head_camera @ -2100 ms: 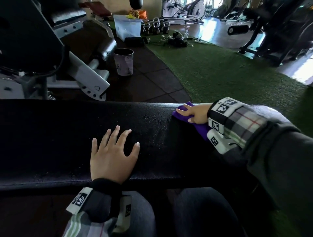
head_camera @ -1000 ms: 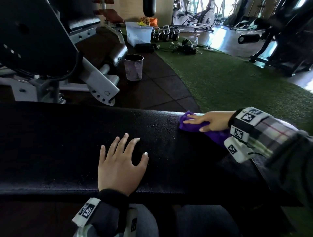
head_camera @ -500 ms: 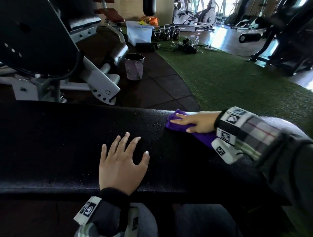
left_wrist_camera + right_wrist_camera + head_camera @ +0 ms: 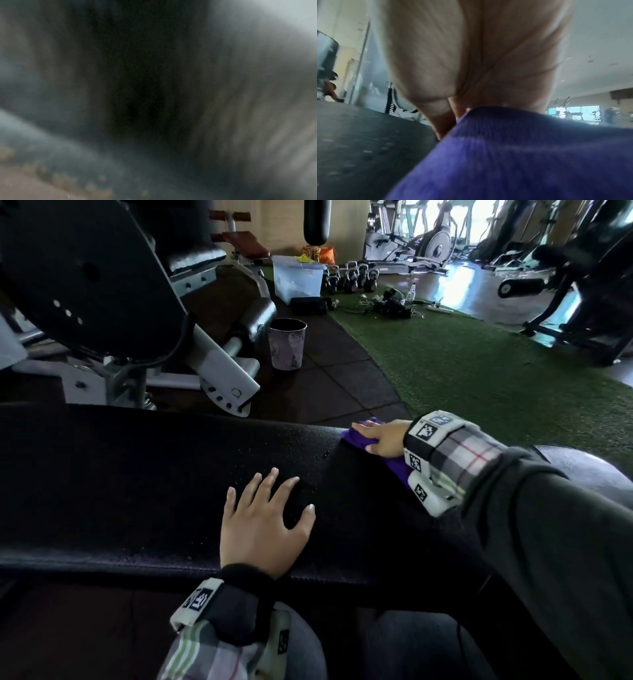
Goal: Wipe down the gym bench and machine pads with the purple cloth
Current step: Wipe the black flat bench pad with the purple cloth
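A long black padded gym bench (image 4: 137,474) runs across the head view, speckled with droplets near its middle. My left hand (image 4: 263,518) lies flat on it with fingers spread. At the bench's far edge on the right, my right hand (image 4: 380,436) presses the purple cloth (image 4: 356,438) flat with straight fingers. In the right wrist view the palm lies over the purple cloth (image 4: 513,155) on the dark bench (image 4: 359,148). The left wrist view is dark and blurred.
Behind the bench stands a white-framed weight machine (image 4: 212,364) with black pads. A paper cup (image 4: 287,344) sits on the dark tiled floor. Green turf (image 4: 479,371) spreads to the right, with kettlebells (image 4: 352,277), a clear plastic bin (image 4: 298,280) and more machines farther back.
My right hand has slid the cloth back and forth along the bench's far edge, left half a second ago, now back to the right. The left hand stays flat in place.
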The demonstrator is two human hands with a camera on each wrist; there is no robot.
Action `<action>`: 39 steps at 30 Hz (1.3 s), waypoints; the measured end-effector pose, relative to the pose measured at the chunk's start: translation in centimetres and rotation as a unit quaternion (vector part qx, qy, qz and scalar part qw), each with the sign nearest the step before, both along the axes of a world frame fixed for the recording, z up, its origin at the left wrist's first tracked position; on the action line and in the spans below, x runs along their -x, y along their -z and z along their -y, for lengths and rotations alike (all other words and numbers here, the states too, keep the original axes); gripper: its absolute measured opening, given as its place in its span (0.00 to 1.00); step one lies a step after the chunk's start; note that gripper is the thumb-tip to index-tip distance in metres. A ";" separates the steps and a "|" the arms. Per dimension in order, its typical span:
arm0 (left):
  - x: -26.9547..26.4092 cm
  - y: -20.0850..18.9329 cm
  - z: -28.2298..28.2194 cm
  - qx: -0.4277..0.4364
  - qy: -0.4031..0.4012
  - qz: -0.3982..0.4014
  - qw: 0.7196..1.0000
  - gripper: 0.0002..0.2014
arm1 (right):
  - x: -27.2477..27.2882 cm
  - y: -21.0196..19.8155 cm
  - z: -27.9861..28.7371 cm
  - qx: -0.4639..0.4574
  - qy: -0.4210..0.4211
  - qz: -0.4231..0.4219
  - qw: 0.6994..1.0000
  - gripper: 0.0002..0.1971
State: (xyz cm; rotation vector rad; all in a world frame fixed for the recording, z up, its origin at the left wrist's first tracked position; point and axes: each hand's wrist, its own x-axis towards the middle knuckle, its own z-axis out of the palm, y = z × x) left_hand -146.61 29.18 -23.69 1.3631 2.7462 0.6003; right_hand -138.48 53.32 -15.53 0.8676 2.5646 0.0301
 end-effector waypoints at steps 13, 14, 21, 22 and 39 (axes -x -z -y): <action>6.7 -0.7 6.2 0.053 -0.016 -0.036 0.998 0.39 | -0.5 0.1 -0.5 -0.033 0.046 0.035 0.998 0.33; 6.6 -0.7 6.1 0.048 -0.019 -0.039 0.998 0.39 | 0.3 -0.2 -0.5 -0.038 0.048 0.027 0.998 0.32; 6.7 -0.7 6.1 0.018 -0.033 -0.029 0.999 0.35 | 5.0 -0.4 1.5 0.011 -0.053 0.005 0.999 0.34; 6.7 -0.6 6.2 0.016 -0.035 -0.031 0.999 0.35 | 4.8 -0.2 1.9 0.020 -0.078 0.004 0.997 0.34; 6.8 -0.4 6.1 -0.003 -0.042 -0.031 0.999 0.34 | 4.1 -0.1 0.2 0.015 -0.095 0.011 0.995 0.35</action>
